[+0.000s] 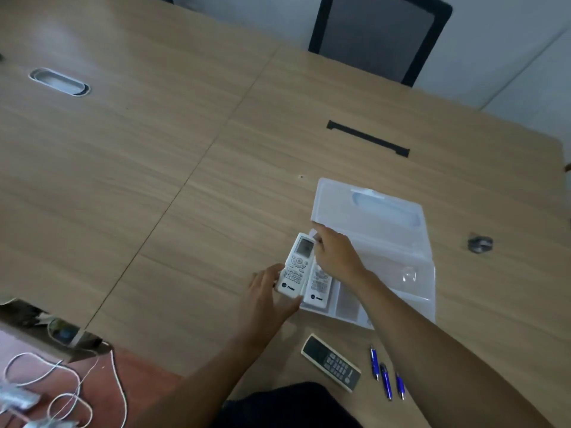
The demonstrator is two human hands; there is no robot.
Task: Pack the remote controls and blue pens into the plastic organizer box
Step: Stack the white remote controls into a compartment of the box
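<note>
The clear plastic organizer box (349, 307) lies open on the wooden table, its lid (370, 217) folded back. One white remote (318, 288) lies in the box's left compartment. My left hand (265, 298) holds the lower end of a second white remote (295, 267), tilted at the box's left edge. My right hand (335, 257) pinches the top end of that same remote. A dark remote (332, 362) and three blue pens (386, 375) lie on the table near me, in front of the box.
A black office chair (380, 35) stands at the table's far side. A black strip (367, 139) and an oval cable grommet (58, 81) are set in the tabletop. A small metal object (480, 243) lies right of the box. White cables (55, 390) lie below the table's left edge.
</note>
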